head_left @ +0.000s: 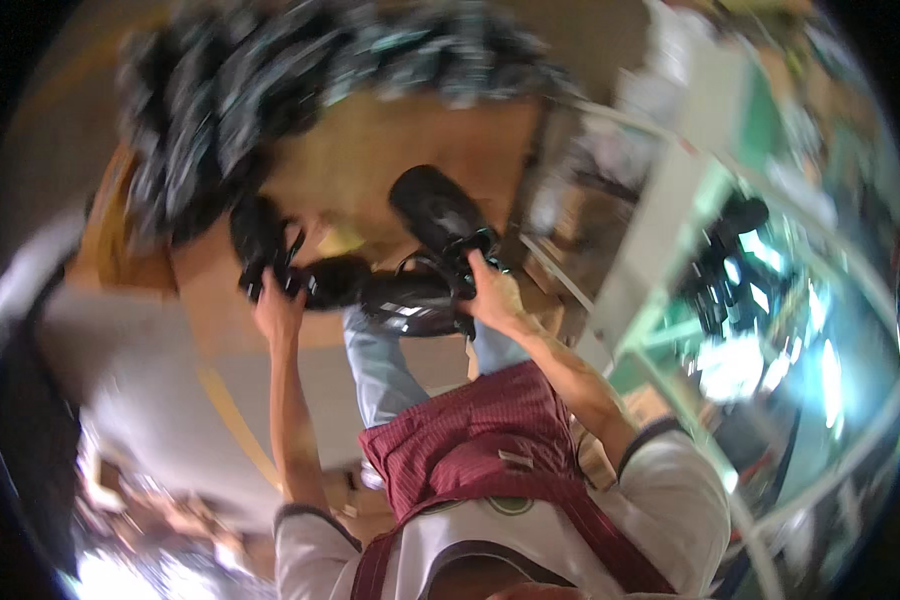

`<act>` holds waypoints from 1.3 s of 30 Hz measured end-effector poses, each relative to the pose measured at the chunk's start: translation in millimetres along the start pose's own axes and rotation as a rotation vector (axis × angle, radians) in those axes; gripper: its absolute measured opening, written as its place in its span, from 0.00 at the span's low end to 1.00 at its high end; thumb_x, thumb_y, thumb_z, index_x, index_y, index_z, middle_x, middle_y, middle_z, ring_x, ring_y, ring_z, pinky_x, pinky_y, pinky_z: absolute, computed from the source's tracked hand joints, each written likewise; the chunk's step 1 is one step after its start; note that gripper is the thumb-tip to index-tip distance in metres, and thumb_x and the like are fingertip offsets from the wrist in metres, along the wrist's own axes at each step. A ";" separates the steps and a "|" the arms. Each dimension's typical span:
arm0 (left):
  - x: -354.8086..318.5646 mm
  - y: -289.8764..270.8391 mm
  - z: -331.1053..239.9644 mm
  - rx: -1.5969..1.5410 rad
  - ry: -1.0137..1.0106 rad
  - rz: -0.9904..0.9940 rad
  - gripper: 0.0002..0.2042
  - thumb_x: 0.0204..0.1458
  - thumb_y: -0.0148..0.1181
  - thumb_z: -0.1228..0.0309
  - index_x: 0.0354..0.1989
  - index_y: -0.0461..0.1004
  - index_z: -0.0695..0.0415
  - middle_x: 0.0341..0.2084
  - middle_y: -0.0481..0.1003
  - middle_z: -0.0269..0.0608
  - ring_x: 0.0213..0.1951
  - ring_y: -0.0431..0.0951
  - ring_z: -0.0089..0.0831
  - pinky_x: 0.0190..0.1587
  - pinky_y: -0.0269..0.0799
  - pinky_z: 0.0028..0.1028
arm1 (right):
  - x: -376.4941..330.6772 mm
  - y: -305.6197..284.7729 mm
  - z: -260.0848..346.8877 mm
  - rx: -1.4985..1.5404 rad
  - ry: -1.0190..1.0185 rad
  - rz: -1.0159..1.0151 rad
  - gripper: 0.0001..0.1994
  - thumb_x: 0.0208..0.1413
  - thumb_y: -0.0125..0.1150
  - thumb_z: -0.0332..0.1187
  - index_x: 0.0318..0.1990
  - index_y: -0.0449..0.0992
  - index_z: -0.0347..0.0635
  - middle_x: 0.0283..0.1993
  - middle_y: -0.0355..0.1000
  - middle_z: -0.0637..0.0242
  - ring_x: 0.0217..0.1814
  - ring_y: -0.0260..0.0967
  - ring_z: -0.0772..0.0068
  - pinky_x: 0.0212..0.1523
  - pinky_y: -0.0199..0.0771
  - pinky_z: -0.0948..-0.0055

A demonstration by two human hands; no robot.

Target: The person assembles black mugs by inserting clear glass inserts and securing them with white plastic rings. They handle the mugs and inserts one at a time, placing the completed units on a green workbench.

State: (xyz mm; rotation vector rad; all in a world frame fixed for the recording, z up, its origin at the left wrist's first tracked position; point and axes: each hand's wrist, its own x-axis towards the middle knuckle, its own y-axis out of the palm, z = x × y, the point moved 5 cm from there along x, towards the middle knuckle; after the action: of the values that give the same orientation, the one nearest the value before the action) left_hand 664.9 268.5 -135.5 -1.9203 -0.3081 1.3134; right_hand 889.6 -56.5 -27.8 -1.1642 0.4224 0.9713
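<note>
Blurred workshop floor below; left hand (275,305) grips black glossy shoe-like object (260,245), right hand (492,295) clutches bigger black glossy curved piece (425,255) over knees. Grip on strap looks thin; piece could slip, drop.

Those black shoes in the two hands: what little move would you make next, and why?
Probably steady them and draw them in together. The left hand grips one black shoe, the right hand another black shoe, both held out in front, blurred.

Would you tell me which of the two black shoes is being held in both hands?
The lower black shoe, between left hand and right hand; the upper shoe touches only the right.
</note>
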 end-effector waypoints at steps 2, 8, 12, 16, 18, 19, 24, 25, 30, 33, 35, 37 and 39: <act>-46.0 -38.4 -49.6 0.138 0.107 0.010 0.43 0.43 0.73 0.60 0.69 0.57 0.50 0.38 0.79 0.58 0.40 0.80 0.57 0.41 0.75 0.47 | -65.0 -40.1 -20.4 0.083 0.113 -0.088 0.41 0.40 0.74 0.35 0.62 0.56 0.43 0.37 0.76 0.40 0.40 0.75 0.32 0.40 0.76 0.45; -165.2 -151.0 -238.7 0.230 0.773 0.042 0.41 0.36 0.77 0.70 0.62 0.63 0.58 0.36 0.79 0.57 0.39 0.79 0.57 0.43 0.72 0.47 | -279.7 -132.1 -62.6 0.607 0.317 -0.596 0.47 0.38 0.72 0.26 0.68 0.52 0.43 0.48 0.74 0.42 0.50 0.75 0.42 0.50 0.74 0.55; -228.1 -165.7 -375.3 0.297 1.148 0.025 0.41 0.34 0.77 0.62 0.60 0.65 0.59 0.38 0.77 0.57 0.41 0.77 0.54 0.49 0.70 0.47 | -368.7 -107.0 -138.7 1.064 0.701 -1.010 0.44 0.43 0.73 0.29 0.67 0.53 0.34 0.50 0.75 0.51 0.49 0.74 0.60 0.52 0.73 0.63; -297.2 -137.4 -513.3 0.375 1.449 0.095 0.41 0.34 0.76 0.61 0.60 0.66 0.59 0.37 0.77 0.56 0.41 0.77 0.54 0.50 0.70 0.46 | -390.8 -156.6 -173.9 0.947 0.994 -1.273 0.43 0.45 0.71 0.30 0.68 0.52 0.38 0.46 0.74 0.58 0.47 0.71 0.65 0.52 0.72 0.66; -329.2 -119.8 -572.9 0.356 1.540 0.179 0.40 0.33 0.76 0.61 0.60 0.66 0.58 0.38 0.77 0.56 0.41 0.77 0.54 0.50 0.70 0.46 | -382.6 -130.9 -235.5 0.897 0.985 -1.450 0.43 0.45 0.70 0.31 0.69 0.51 0.42 0.47 0.73 0.58 0.46 0.70 0.66 0.52 0.72 0.65; -339.9 -108.1 -597.0 0.295 1.589 0.167 0.40 0.33 0.75 0.61 0.60 0.66 0.56 0.39 0.77 0.55 0.41 0.77 0.53 0.50 0.70 0.45 | -377.7 -154.1 -242.8 0.943 0.917 -1.582 0.43 0.45 0.70 0.30 0.69 0.52 0.44 0.47 0.73 0.58 0.45 0.70 0.66 0.52 0.72 0.64; -369.5 -34.8 -697.8 0.256 1.639 0.196 0.43 0.31 0.72 0.59 0.62 0.64 0.52 0.43 0.76 0.54 0.46 0.76 0.53 0.53 0.68 0.45 | -350.7 -190.3 -307.2 0.875 0.918 -1.816 0.43 0.40 0.76 0.29 0.66 0.57 0.47 0.53 0.74 0.50 0.52 0.73 0.53 0.54 0.72 0.60; -370.7 -21.0 -713.2 0.275 1.647 0.235 0.43 0.31 0.72 0.59 0.63 0.63 0.51 0.46 0.75 0.54 0.48 0.75 0.52 0.55 0.67 0.45 | -347.1 -197.4 -317.1 0.830 0.913 -1.849 0.43 0.39 0.76 0.27 0.65 0.58 0.47 0.51 0.75 0.49 0.52 0.74 0.51 0.54 0.72 0.59; -391.4 6.1 -775.3 0.096 1.791 0.098 0.42 0.27 0.77 0.69 0.59 0.65 0.47 0.35 0.73 0.48 0.41 0.76 0.50 0.48 0.69 0.44 | -327.9 -205.1 -371.6 0.916 0.777 -2.057 0.46 0.39 0.76 0.30 0.68 0.54 0.42 0.56 0.73 0.46 0.56 0.73 0.48 0.57 0.70 0.59; -401.7 18.2 -804.2 0.080 1.811 0.069 0.44 0.28 0.77 0.68 0.60 0.63 0.50 0.39 0.75 0.51 0.42 0.76 0.53 0.48 0.71 0.45 | -328.2 -213.4 -393.8 0.680 0.865 -2.081 0.47 0.41 0.74 0.31 0.69 0.52 0.39 0.58 0.71 0.43 0.58 0.71 0.45 0.58 0.69 0.58; -398.2 37.3 -814.3 0.051 1.814 0.019 0.45 0.26 0.79 0.66 0.61 0.64 0.49 0.39 0.75 0.49 0.42 0.77 0.50 0.48 0.71 0.44 | -330.1 -214.0 -406.4 0.461 0.841 -2.059 0.47 0.42 0.74 0.32 0.68 0.51 0.34 0.57 0.70 0.38 0.60 0.69 0.40 0.58 0.69 0.55; -403.6 47.6 -821.2 -0.012 1.829 -0.055 0.45 0.26 0.80 0.65 0.61 0.64 0.48 0.41 0.75 0.48 0.45 0.76 0.47 0.51 0.68 0.44 | -331.9 -219.5 -416.0 0.469 0.840 -1.927 0.47 0.42 0.75 0.34 0.67 0.51 0.32 0.56 0.69 0.36 0.59 0.69 0.37 0.57 0.69 0.54; -417.7 55.2 -823.7 -0.069 1.832 -0.064 0.45 0.27 0.81 0.64 0.61 0.65 0.48 0.44 0.73 0.49 0.47 0.74 0.49 0.53 0.66 0.46 | -337.4 -231.2 -424.1 0.311 0.804 -1.817 0.48 0.42 0.76 0.37 0.67 0.51 0.35 0.54 0.70 0.34 0.56 0.70 0.33 0.55 0.71 0.52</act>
State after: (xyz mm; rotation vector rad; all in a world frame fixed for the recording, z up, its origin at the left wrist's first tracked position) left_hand 1188.5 -389.9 249.7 -2.2994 0.5164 -0.7840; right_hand 974.5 -597.7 189.1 -1.0650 -0.0054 -1.1210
